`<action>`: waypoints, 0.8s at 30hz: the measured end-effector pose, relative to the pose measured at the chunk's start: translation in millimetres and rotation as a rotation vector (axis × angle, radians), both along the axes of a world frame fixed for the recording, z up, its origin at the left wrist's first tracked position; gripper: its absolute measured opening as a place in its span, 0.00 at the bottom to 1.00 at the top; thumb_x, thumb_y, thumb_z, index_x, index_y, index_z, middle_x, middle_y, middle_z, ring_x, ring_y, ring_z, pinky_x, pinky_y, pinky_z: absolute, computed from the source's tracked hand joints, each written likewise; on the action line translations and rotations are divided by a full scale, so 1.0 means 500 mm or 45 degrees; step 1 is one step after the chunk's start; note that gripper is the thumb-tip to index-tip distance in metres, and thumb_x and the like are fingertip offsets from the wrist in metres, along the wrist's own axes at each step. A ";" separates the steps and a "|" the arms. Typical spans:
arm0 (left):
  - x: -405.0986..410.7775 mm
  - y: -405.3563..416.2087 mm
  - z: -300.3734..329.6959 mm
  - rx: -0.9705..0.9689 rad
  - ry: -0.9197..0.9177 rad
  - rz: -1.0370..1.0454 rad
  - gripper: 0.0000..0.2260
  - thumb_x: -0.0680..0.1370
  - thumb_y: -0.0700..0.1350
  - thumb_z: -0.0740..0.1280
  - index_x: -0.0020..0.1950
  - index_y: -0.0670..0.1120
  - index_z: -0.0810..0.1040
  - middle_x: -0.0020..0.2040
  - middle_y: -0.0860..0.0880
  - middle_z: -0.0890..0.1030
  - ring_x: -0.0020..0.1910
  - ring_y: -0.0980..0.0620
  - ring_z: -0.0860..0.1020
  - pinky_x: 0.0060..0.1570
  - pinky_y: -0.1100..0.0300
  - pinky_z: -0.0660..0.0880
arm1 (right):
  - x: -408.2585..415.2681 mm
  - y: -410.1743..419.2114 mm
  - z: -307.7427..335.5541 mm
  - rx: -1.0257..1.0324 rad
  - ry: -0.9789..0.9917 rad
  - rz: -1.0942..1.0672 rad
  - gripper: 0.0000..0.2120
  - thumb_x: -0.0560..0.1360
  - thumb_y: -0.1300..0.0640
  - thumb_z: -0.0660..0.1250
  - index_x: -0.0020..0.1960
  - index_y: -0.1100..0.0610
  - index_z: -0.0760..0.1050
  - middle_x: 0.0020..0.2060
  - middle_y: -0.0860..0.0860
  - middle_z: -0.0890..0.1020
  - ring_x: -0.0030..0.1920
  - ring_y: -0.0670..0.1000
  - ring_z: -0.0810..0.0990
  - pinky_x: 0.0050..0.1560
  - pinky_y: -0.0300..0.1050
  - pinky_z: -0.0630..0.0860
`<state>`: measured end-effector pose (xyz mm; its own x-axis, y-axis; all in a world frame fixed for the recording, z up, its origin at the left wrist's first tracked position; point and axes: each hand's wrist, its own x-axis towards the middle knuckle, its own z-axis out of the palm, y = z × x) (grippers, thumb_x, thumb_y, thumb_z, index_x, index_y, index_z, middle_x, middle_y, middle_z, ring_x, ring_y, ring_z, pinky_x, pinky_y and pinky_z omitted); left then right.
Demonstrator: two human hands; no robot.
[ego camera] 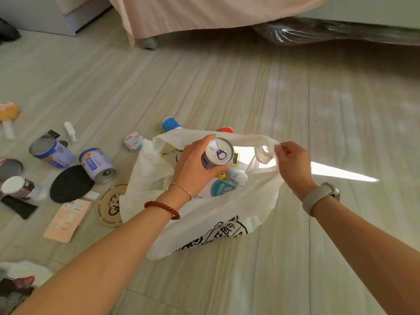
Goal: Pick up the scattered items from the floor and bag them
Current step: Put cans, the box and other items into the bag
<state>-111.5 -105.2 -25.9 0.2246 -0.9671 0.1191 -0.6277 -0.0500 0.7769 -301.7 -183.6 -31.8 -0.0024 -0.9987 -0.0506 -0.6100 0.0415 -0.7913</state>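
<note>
Pale plank floor (227, 87) carries a white printed plastic bag (204, 223). Above its mouth, my left hand (195, 169) grips a silver-topped can (217, 155); my right hand (293, 164) pinches its handle (263, 151).

Home bedroom, by look of it. Bed (204, 12) across top of frame, pink sheet hanging to pale wood-grain floor (227, 83), bed leg (148, 43) showing beneath. Plastic-wrapped bundle (329, 32) under bed, upper right. Pale cabinet (56, 12) in upper left corner. Household clutter at left: milk-powder cans (53, 152), sachets, small bottles.
</note>
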 end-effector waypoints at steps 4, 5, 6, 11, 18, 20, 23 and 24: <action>-0.013 -0.039 -0.048 0.089 0.070 0.034 0.31 0.67 0.45 0.74 0.67 0.48 0.66 0.62 0.46 0.73 0.61 0.48 0.71 0.59 0.58 0.70 | 0.017 -0.022 0.004 0.037 -0.035 -0.038 0.12 0.79 0.57 0.57 0.55 0.62 0.75 0.40 0.52 0.76 0.41 0.53 0.73 0.43 0.41 0.66; -0.019 -0.050 -0.056 0.091 0.073 0.045 0.30 0.68 0.45 0.74 0.67 0.47 0.66 0.63 0.46 0.72 0.61 0.48 0.71 0.60 0.59 0.70 | 0.018 -0.027 0.001 0.032 -0.028 -0.056 0.12 0.79 0.57 0.57 0.55 0.61 0.75 0.40 0.52 0.76 0.42 0.54 0.74 0.43 0.42 0.66; -0.026 -0.059 -0.063 0.095 0.054 0.053 0.29 0.68 0.44 0.74 0.66 0.46 0.67 0.64 0.45 0.70 0.61 0.48 0.71 0.59 0.62 0.68 | 0.018 -0.030 -0.003 0.029 -0.018 -0.067 0.12 0.79 0.57 0.56 0.55 0.61 0.75 0.40 0.52 0.76 0.42 0.55 0.75 0.43 0.42 0.67; -0.074 -0.101 -0.075 0.063 0.093 0.079 0.29 0.68 0.44 0.74 0.66 0.44 0.67 0.63 0.45 0.67 0.59 0.50 0.71 0.56 0.67 0.66 | 0.015 -0.034 -0.018 -0.056 -0.028 -0.083 0.10 0.79 0.58 0.57 0.55 0.60 0.74 0.41 0.50 0.76 0.42 0.52 0.75 0.44 0.45 0.72; -0.091 -0.068 -0.082 0.246 -0.167 -0.197 0.30 0.69 0.52 0.72 0.67 0.46 0.66 0.64 0.47 0.68 0.60 0.49 0.71 0.57 0.63 0.67 | -0.024 -0.022 -0.021 -0.142 -0.068 -0.047 0.08 0.79 0.58 0.58 0.51 0.60 0.74 0.37 0.49 0.76 0.37 0.49 0.73 0.38 0.38 0.69; -0.106 -0.065 -0.100 0.273 -0.501 -0.241 0.31 0.71 0.56 0.67 0.70 0.46 0.63 0.67 0.47 0.69 0.64 0.47 0.70 0.61 0.55 0.64 | -0.025 -0.015 -0.025 -0.111 -0.055 -0.010 0.09 0.78 0.58 0.58 0.52 0.61 0.74 0.39 0.51 0.77 0.39 0.50 0.73 0.41 0.41 0.69; -0.117 -0.084 -0.096 0.254 -0.560 -0.186 0.30 0.74 0.55 0.65 0.71 0.45 0.60 0.66 0.44 0.73 0.64 0.45 0.70 0.60 0.54 0.65 | -0.022 -0.013 -0.018 -0.122 -0.055 -0.008 0.09 0.78 0.58 0.58 0.52 0.61 0.75 0.40 0.51 0.77 0.39 0.49 0.73 0.41 0.40 0.69; -0.115 -0.094 -0.094 0.283 -0.483 -0.147 0.29 0.74 0.54 0.66 0.71 0.45 0.61 0.64 0.42 0.74 0.62 0.44 0.71 0.57 0.54 0.67 | -0.021 -0.016 -0.013 -0.135 -0.069 -0.011 0.09 0.78 0.59 0.58 0.51 0.61 0.75 0.39 0.50 0.77 0.37 0.48 0.73 0.40 0.39 0.69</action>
